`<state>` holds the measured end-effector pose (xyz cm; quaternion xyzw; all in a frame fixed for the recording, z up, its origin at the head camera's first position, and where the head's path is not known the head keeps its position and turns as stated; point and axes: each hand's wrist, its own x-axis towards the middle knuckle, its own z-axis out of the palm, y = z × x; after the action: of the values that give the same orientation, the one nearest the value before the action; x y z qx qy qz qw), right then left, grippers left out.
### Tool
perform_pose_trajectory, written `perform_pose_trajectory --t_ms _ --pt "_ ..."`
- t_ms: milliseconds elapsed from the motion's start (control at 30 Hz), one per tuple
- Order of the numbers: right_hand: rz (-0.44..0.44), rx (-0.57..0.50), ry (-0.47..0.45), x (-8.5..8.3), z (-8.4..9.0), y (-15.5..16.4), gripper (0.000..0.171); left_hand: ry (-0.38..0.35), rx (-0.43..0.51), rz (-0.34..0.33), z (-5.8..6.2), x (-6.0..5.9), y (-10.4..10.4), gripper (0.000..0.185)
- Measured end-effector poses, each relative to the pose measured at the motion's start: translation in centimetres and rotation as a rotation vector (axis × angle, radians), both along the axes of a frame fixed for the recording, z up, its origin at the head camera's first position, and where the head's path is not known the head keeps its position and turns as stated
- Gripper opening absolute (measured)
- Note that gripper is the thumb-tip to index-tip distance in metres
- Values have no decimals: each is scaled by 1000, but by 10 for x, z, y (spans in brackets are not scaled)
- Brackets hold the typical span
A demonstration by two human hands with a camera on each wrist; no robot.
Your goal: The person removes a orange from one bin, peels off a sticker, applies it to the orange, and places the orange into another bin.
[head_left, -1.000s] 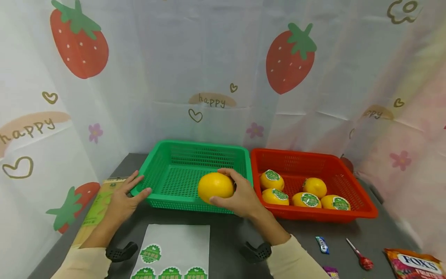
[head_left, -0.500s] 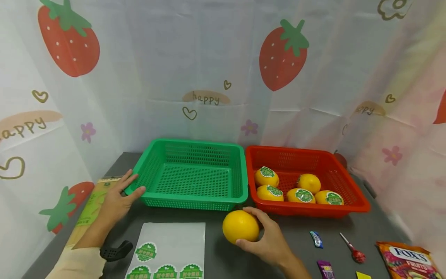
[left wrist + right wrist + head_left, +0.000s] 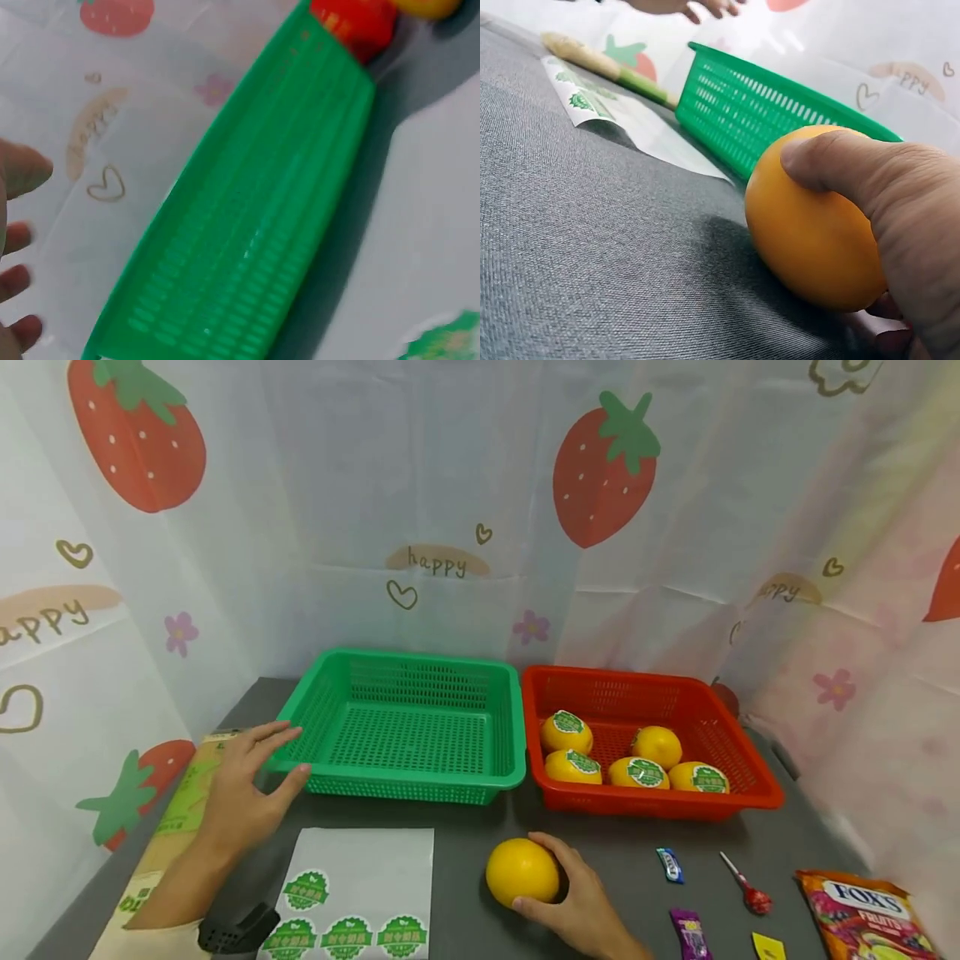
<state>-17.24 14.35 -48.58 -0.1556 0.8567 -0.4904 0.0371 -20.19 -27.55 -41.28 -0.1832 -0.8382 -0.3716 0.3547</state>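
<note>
My right hand (image 3: 577, 893) grips a plain yellow-orange orange (image 3: 522, 870) low at the grey tabletop, thumb on its near side. In the right wrist view the thumb lies across the top of the orange (image 3: 810, 232). My left hand (image 3: 243, 789) is raised by the left front corner of the green basket (image 3: 420, 783), fingers spread, holding nothing. The left wrist view has its fingertips (image 3: 26, 169) apart from the basket wall. A sheet (image 3: 367, 868) of round green stickers lies on the table between my hands.
Several oranges (image 3: 647, 772), most with green stickers, sit in a red basket (image 3: 652, 806) beside the green one. At right lie a small blue-white candy (image 3: 671, 865), a lollipop (image 3: 756, 900), a purple candy (image 3: 690, 933) and a FOX'S bag (image 3: 866, 914). A long yellow-green package (image 3: 183, 802) lies at left.
My right hand has carried the orange from over the green basket's front down toward me and to the right, onto the table. My left hand has come away from the basket's corner.
</note>
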Motion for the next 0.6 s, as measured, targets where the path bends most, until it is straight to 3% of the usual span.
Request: perform_pose_trajectory --t_ms 100,267,433,600 --pt "15 -8 10 -1 -2 0 79 -28 -17 -79 -8 19 4 43" --pt "38 -6 1 -2 -4 0 79 -214 -121 -138 -41 39 -3 32" --pt "53 -10 -22 -1 -5 1 79 -406 -275 -118 -69 49 -12 27" --pt "56 -26 -34 -1 -5 1 78 -486 -380 -145 -74 52 -15 34"
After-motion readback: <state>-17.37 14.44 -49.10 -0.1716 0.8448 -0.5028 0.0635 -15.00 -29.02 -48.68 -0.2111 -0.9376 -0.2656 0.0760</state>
